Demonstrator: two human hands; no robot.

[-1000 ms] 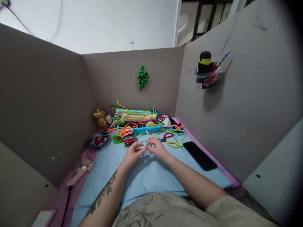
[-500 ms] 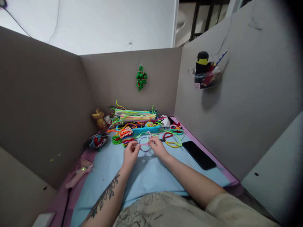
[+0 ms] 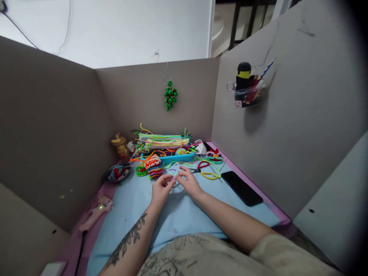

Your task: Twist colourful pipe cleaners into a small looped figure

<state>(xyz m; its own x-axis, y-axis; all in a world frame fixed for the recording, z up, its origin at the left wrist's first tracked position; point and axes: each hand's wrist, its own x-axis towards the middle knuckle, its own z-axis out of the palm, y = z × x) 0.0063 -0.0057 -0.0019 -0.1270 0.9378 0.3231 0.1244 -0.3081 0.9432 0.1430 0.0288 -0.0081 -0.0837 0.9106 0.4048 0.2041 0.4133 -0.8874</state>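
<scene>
My left hand [image 3: 160, 188] and my right hand [image 3: 188, 183] meet over the light blue mat [image 3: 178, 214], fingertips pinching a pale purple pipe cleaner [image 3: 174, 171] bent into a loop between them. Just beyond the hands lies a coiled multicoloured pipe-cleaner piece [image 3: 153, 165]. A blue tray [image 3: 172, 157] piled with many bright pipe cleaners sits further back.
Red-handled scissors [image 3: 202, 165] and loose yellow and green pipe cleaners lie right of the hands. A black phone [image 3: 241, 188] rests at the right. A small metal dish [image 3: 117, 172] and a pink glue gun [image 3: 96, 212] are at the left. Cardboard walls surround the desk.
The purple pipe cleaner went from upright strands to a round loop, and is now pinched close between both hands. The hands shifted slightly away from me.
</scene>
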